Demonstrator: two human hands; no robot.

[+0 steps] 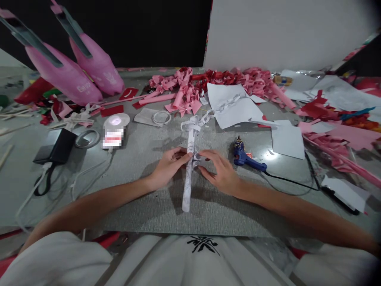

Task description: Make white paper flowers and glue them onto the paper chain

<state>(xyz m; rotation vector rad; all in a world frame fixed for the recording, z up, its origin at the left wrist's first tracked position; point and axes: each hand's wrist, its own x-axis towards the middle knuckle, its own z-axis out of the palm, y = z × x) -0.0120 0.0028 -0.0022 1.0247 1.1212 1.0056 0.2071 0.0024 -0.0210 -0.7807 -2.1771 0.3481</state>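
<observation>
Pinched by the left hand (168, 167), a white paper tube (187, 190) is held over the gray table (133, 216), a paper curl (196, 157) at its side gripped by the right hand (222, 171). A blue glue gun (250, 160) is seen at right; pink paper (180, 97) is heaped beyond.

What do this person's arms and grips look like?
The left grip and right grip are human and ungloved. The left forearm and right forearm are uncovered, with no cables attached. The left sleeve and right sleeve are loose and white, like the shirt, which carries a black mark.
</observation>
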